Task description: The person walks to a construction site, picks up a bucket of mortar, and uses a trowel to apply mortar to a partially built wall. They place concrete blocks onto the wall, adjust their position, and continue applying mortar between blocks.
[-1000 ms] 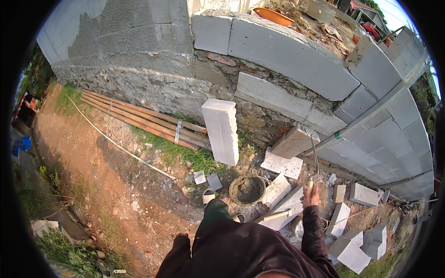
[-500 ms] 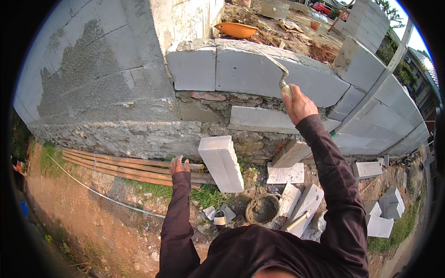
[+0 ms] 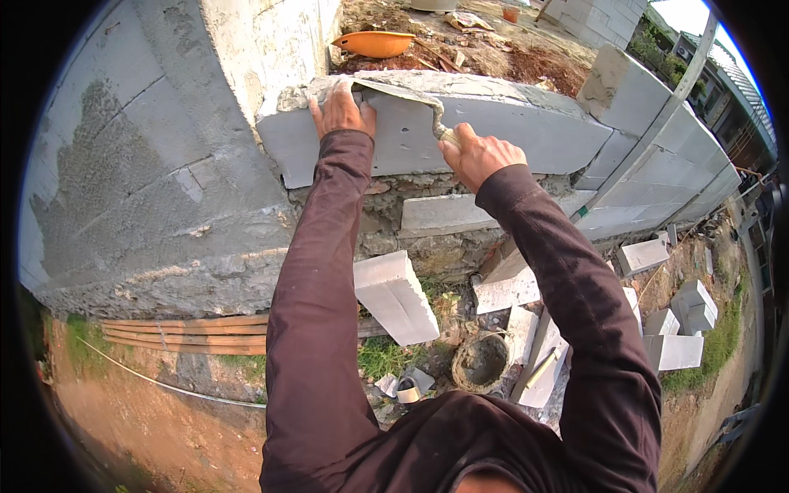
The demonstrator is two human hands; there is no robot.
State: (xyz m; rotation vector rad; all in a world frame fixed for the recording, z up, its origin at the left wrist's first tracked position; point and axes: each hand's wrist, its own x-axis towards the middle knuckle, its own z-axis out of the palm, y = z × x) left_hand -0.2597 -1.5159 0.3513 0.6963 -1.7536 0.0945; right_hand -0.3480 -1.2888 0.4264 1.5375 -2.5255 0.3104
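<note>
My right hand [image 3: 483, 158] is closed round the handle of a trowel [image 3: 401, 90]. Its cranked neck rises to a flat blade, which lies along the top edge of a grey lightweight block [image 3: 485, 131] in the low wall. At the blade's left end, my left hand [image 3: 343, 112] rests against the block's face and mortared top, fingers stretched upward and holding nothing that I can see. Rough mortar [image 3: 306, 94] covers the top to the left of that hand. Whether my left fingers touch the blade cannot be made out.
A plastered wall [image 3: 156, 156] rises on the left. Below stand a leaning block [image 3: 396, 297], a mortar bucket [image 3: 481, 361] and a wooden-handled tool [image 3: 544, 368]. Bamboo poles [image 3: 189, 333] lie along the wall base. An upright post [image 3: 649, 140] stands right; an orange basin [image 3: 374, 43] sits behind.
My left hand has risen from above the bamboo poles to the block's top edge. The right hand has brought the trowel leftward, its blade now along that edge. The view has shifted slightly.
</note>
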